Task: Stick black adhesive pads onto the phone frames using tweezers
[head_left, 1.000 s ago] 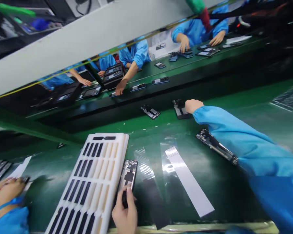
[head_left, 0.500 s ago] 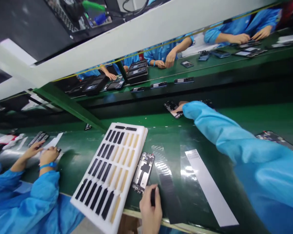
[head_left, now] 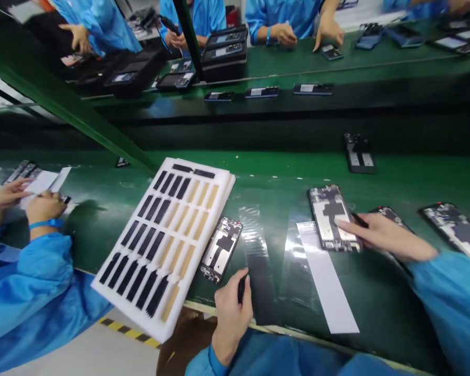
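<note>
Right hand (head_left: 376, 236): pinching an opened smartphone (head_left: 329, 211) over the white strip (head_left: 331, 292); underside fingers hidden.
Left hand (head_left: 232, 305): clasping a black object (head_left: 241, 290), mostly covered, unclear.
Rightmost phone (head_left: 454, 227): cut off by frame.

Your green bench (head_left: 387, 308) carries the white foam tray (head_left: 141, 319), its near end jutting past the front edge, an opened phone (head_left: 221, 250) close beside that, then a black strip (head_left: 261, 290), a white strip (head_left: 332, 292) and, rightward, another phone (head_left: 456, 230).

right hand (head_left: 387, 236) holds phone (head_left: 329, 210), left hand (head_left: 232, 308) perhaps a tool (head_left: 241, 289).
</note>
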Available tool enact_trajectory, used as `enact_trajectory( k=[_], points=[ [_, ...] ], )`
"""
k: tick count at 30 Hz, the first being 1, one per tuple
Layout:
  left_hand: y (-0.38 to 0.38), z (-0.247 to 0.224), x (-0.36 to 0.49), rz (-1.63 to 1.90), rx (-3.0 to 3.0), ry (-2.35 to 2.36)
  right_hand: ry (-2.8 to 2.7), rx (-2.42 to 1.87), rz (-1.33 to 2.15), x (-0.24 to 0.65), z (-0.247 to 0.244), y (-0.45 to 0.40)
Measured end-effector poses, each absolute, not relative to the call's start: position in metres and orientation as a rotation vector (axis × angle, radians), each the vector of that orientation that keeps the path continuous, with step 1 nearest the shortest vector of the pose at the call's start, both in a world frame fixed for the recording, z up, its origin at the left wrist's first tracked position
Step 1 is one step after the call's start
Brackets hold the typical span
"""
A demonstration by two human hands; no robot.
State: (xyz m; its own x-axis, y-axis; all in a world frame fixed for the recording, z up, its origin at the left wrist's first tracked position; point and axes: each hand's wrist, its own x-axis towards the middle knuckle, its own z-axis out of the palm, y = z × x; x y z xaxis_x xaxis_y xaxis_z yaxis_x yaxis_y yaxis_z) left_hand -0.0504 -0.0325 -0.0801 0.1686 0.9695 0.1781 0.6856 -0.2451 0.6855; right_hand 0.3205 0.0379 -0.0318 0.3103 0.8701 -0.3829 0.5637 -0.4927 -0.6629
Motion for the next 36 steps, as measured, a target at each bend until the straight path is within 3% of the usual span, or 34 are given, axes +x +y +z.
enact_trajectory(
  k=[3, 5, 11, 16, 28, 31, 36],
  points=[
    [-0.03, -0.079, -0.047, 0.812, 2.054, 1.541, -1.349, -2.471, 1.051, 0.318, -0.04, -0.01],
    [-0.029, -0.08, -0.047, 0.804, 2.089, 1.551, -1.316, -2.54, 0.884, 0.307, -0.035, -0.027],
    [-0.031, -0.084, -0.046, 0.693, 2.262, 1.571, -1.026, -1.923, 0.784, 0.234, -0.019, -0.018],
    [-0.035, -0.083, -0.042, 0.446, 2.493, 1.618, -1.002, -1.622, 1.297, 0.177, -0.051, -0.001],
    [-0.032, -0.077, -0.039, 0.351, 2.529, 1.589, -1.246, -1.556, 1.22, 0.145, -0.076, -0.004],
    [-0.03, -0.077, -0.04, 0.399, 2.383, 1.581, -1.065, -1.47, 1.31, 0.144, -0.076, -0.002],
    [-0.024, -0.074, -0.036, 0.874, 1.489, 1.572, -0.809, -1.326, 1.395, 0.145, -0.055, -0.004]
  ],
)
